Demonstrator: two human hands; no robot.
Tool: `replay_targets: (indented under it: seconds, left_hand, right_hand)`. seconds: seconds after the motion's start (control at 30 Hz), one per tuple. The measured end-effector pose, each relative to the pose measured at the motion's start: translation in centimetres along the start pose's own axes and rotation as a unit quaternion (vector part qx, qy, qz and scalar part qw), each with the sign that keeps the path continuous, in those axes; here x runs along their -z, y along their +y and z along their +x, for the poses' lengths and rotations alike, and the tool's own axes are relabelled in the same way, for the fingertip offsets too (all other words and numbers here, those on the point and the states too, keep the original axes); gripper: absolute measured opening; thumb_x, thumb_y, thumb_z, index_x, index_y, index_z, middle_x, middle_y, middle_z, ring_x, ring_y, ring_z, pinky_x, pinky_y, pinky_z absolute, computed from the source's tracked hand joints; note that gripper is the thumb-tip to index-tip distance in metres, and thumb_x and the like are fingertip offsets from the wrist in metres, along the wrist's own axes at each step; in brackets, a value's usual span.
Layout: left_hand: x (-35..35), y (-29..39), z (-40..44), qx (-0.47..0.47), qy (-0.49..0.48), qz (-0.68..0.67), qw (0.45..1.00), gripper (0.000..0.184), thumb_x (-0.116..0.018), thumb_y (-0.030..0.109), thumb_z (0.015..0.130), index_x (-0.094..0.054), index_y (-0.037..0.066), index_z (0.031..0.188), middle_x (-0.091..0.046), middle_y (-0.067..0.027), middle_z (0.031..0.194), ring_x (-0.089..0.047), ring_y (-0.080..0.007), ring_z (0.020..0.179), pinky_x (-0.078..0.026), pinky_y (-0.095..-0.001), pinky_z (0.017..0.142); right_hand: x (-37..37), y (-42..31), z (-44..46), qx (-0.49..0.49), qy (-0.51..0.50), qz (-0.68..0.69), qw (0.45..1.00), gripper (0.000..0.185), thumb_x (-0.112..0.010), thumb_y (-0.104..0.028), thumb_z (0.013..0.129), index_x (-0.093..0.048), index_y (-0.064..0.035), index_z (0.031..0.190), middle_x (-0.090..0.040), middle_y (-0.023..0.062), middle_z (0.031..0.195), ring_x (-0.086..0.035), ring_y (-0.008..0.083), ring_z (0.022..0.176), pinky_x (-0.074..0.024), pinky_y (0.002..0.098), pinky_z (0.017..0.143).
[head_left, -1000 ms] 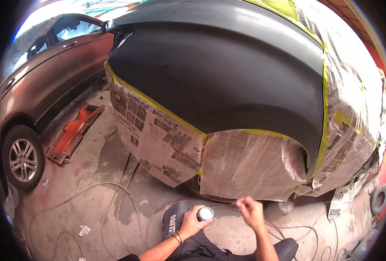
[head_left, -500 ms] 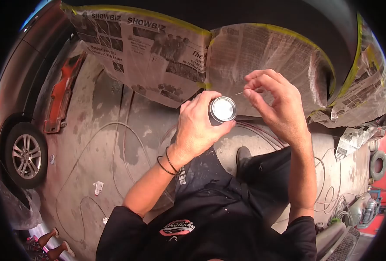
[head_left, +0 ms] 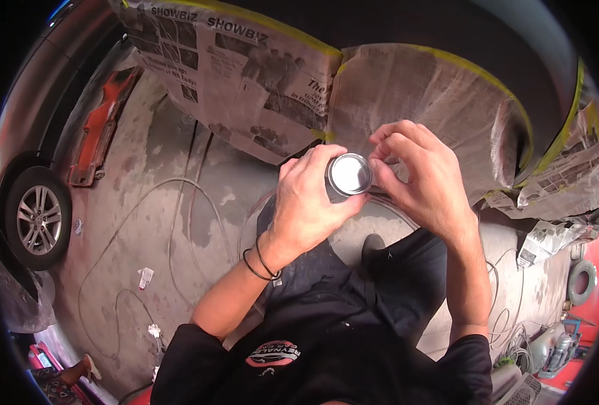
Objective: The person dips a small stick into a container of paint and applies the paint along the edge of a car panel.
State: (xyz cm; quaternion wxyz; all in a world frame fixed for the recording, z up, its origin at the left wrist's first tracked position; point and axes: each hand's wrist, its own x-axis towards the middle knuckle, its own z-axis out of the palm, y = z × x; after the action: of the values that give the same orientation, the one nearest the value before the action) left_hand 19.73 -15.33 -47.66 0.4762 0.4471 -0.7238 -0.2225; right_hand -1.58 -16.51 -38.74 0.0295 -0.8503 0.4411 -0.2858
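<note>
My left hand [head_left: 306, 192] is wrapped round a small round can [head_left: 350, 174], its fingers over the far side and its thumb along the near side. A shiny rim surrounds the can's bright, silvery-white top, which faces up toward me; the side is dark. At the can's right rim, my right hand [head_left: 418, 172] is closed in a pinch. Half a second ago a thin pale sliver stuck out of that pinch; now the fingertips hide it. Whether those fingertips touch the rim I cannot tell.
Newspaper masking [head_left: 245, 74] edged with yellow tape covers the dark car panel ahead. Hoses [head_left: 195, 181] snake over the stained concrete floor. To the left are an orange-red part [head_left: 100, 131] and a car wheel [head_left: 37, 219]. Another person's foot [head_left: 91, 368] shows at lower left.
My right hand has moved left and slightly down to the can's rim, and the thin sliver is out of sight. The can stays in my left hand. The whole view has shifted slightly.
</note>
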Motion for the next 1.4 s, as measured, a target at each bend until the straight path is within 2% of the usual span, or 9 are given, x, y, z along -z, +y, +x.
replay_targets:
  seconds: [0.13,0.23,0.3,0.53,0.67,0.7,0.8,0.97,1.4]
  left_hand:
    - [-0.1,-1.1,-0.3,0.008,0.015,-0.018,1.0,0.066,-0.104,0.02,0.075,-0.071,0.006,0.13,-0.081,-0.0197,0.118,-0.079,-0.0437,0.11,-0.062,-0.0497,0.098]
    - [0.3,-0.8,-0.1,0.0,0.015,-0.011,1.0,0.066,-0.105,0.023,0.076,-0.071,0.006,0.13,-0.082,-0.0203,0.114,-0.08,-0.0434,0.109,-0.063,-0.0505,0.096]
    - [0.2,-0.9,0.4,-0.008,0.021,-0.003,1.0,0.066,-0.105,0.025,0.077,-0.071,0.006,0.13,-0.082,-0.0193,0.115,-0.081,-0.0414,0.109,-0.063,-0.0502,0.096]
    - [1.8,-1.5,0.2,0.04,0.008,-0.025,0.999,0.069,-0.103,0.037,0.08,-0.07,0.01,0.135,-0.081,-0.0121,0.124,-0.078,-0.0357,0.116,-0.053,-0.0506,0.107]
    - [1.7,-2.7,-1.5,0.085,0.009,-0.037,0.996,0.069,-0.102,0.037,0.08,-0.07,0.01,0.134,-0.081,-0.0142,0.124,-0.077,-0.0386,0.115,-0.052,-0.0512,0.108]
    - [1.0,-3.2,-2.4,0.066,0.033,-0.027,0.997,0.066,-0.105,0.028,0.077,-0.073,0.003,0.129,-0.082,-0.0179,0.115,-0.082,-0.0349,0.108,-0.064,-0.0448,0.096]
    - [-1.1,-4.8,-6.1,0.092,0.012,-0.047,0.995,0.068,-0.105,0.031,0.078,-0.073,0.003,0.13,-0.082,-0.0196,0.116,-0.082,-0.0379,0.109,-0.064,-0.046,0.097]
    - [-4.7,-7.1,-12.1,0.11,-0.022,-0.046,0.993,0.07,-0.105,0.035,0.079,-0.072,0.004,0.132,-0.082,-0.0198,0.119,-0.081,-0.0399,0.112,-0.063,-0.0486,0.1]
    - [-7.0,-9.7,-16.0,0.138,-0.024,-0.06,0.988,0.073,-0.102,0.039,0.083,-0.068,0.007,0.138,-0.08,-0.0181,0.124,-0.077,-0.0414,0.117,-0.055,-0.0523,0.108]
  right_hand:
    - [1.7,-0.7,0.7,0.048,0.065,0.022,0.996,0.017,-0.083,-0.008,0.095,-0.07,-0.0063,0.104,-0.077,0.0097,0.109,-0.076,0.0338,0.1,-0.0621,0.0436,0.086]
    - [0.6,-2.0,0.2,-0.009,0.132,0.121,0.984,0.015,-0.082,-0.004,0.095,-0.07,-0.0062,0.103,-0.077,0.0109,0.104,-0.076,0.0344,0.095,-0.0631,0.0435,0.084]
    - [-1.0,-1.1,-0.9,0.028,0.029,-0.059,0.997,0.015,-0.083,-0.011,0.094,-0.071,-0.0083,0.104,-0.075,0.0092,0.101,-0.075,0.0336,0.096,-0.06,0.0459,0.088]
    - [0.4,-1.1,1.4,0.014,0.072,0.063,0.995,0.01,-0.081,-0.012,0.103,-0.075,-0.0068,0.108,-0.077,0.0126,0.1,-0.078,0.0345,0.092,-0.0631,0.0446,0.082]
    - [5.3,-0.7,8.0,0.039,0.24,0.094,0.965,0.008,-0.079,-0.007,0.107,-0.076,-0.0018,0.113,-0.08,0.0091,0.097,-0.078,0.016,0.083,-0.0618,0.0309,0.078]
    - [6.7,-0.5,10.1,0.038,0.284,0.115,0.951,0.009,-0.078,-0.008,0.109,-0.077,-0.0009,0.113,-0.079,0.0063,0.094,-0.075,0.0122,0.082,-0.0608,0.029,0.078]
    - [11.0,-0.1,16.5,0.018,0.393,0.089,0.915,0.014,-0.077,-0.014,0.111,-0.078,0.0002,0.112,-0.077,0.0012,0.087,-0.07,0.0056,0.08,-0.059,0.0261,0.078]
    - [14.4,2.2,24.0,-0.007,0.463,0.068,0.884,0.028,-0.077,-0.03,0.11,-0.084,-0.003,0.111,-0.082,0.0006,0.084,-0.075,0.0096,0.078,-0.0607,0.0294,0.083]
    - [14.4,3.3,27.9,-0.039,0.493,-0.035,0.869,0.028,-0.078,-0.04,0.108,-0.087,-0.0141,0.106,-0.084,-0.0038,0.085,-0.08,0.0157,0.082,-0.0621,0.0365,0.087]
